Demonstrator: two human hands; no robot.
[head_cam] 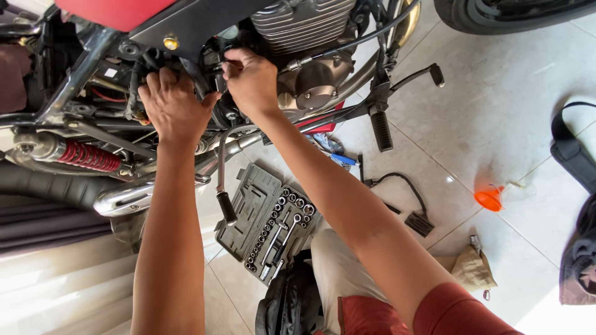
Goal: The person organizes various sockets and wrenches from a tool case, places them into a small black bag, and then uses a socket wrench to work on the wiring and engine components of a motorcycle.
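Both hands are pushed into the middle of a motorcycle (186, 37), just behind its grey engine (304, 25). The left hand (174, 105) is curled over dark parts under the frame; what it grips cannot be told. The right hand (251, 80) is closed on a small dark part beside the engine, with the fingertips hidden. A red spring (90, 156) is seen to the left of the hands. An open socket set (267, 223) is laid on the tiled floor (496, 124) below the arms. An orange funnel (490, 198) is set well apart, to the right.
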